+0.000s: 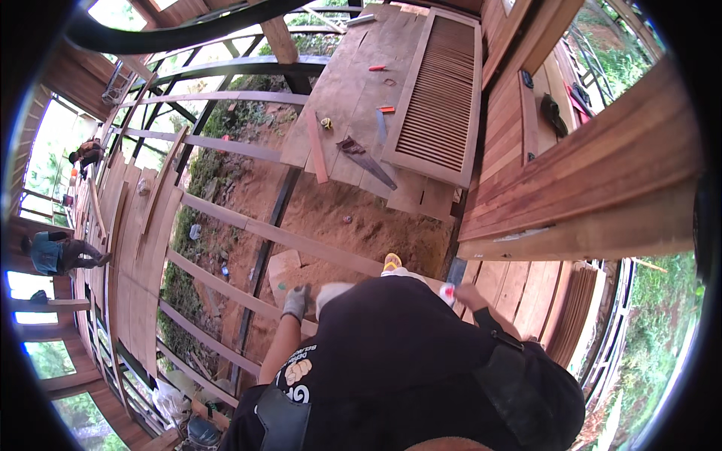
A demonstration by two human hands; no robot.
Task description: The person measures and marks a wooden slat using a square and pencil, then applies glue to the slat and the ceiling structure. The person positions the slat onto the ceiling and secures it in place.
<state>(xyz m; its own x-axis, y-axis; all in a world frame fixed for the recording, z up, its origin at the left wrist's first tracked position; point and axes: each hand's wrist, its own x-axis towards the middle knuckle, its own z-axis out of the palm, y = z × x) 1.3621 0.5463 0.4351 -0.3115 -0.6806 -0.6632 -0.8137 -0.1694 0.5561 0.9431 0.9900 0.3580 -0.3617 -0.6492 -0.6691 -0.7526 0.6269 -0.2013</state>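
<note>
My left hand (295,302), in a grey glove, is low beside a wooden joist (241,289). How its fingers are held is too small to make out. My bare right hand (469,298) is closed around a small white and red container (448,294), partly hidden by the fingers. Between my hands a pale, blurred shape (332,292) shows beside my black shirt. My foot in a yellow flip-flop (392,261) stands ahead of me, by the joists.
Ahead, a plank platform (342,90) holds a handsaw (366,161), a tape measure (326,123), a red-handled tool (377,68) and a louvred wooden panel (474,113). Open joists span bare soil (338,203). Two people (60,253) are at the far left. A wooden wall (571,177) rises right.
</note>
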